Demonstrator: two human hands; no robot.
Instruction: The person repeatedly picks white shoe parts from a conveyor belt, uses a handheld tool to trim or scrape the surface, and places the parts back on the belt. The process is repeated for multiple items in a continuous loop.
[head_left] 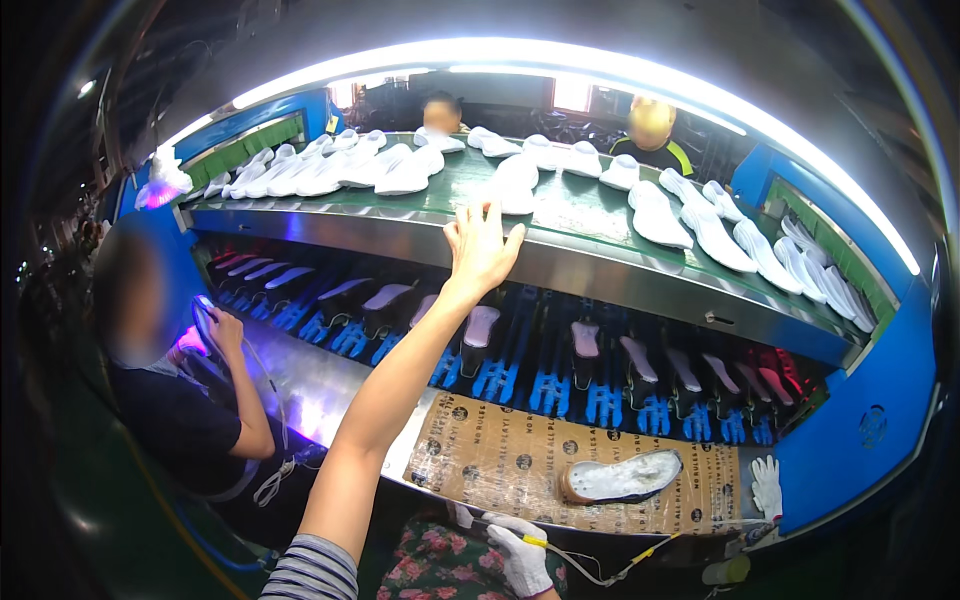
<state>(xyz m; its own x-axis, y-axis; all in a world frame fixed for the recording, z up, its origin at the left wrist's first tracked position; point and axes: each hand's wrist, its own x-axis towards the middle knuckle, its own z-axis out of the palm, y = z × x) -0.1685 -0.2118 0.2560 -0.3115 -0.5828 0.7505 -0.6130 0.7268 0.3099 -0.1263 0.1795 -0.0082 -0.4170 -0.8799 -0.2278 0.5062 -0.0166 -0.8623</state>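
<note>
My bare left hand (484, 248) reaches up to the edge of the green conveyor belt (585, 208). Its fingers are apart, with the fingertips by the near end of a white shoe sole (514, 182); whether they touch it I cannot tell. Low in front of me, my right hand (526, 558) wears a white glove. Its fingers close round a thin cord (590, 573) with yellow tape on it; anything else in the grip is hidden. On the cardboard-covered ledge (500, 450) lies a white sole-shaped piece (625, 477) with a brownish edge.
Rows of white soles (310, 170) fill the belt's left and right sides. Below it hangs a rack of blue clips (550, 393) with insoles. A white glove (766, 488) lies at the ledge's right end. A co-worker (180, 400) stands at left; two people are beyond the belt.
</note>
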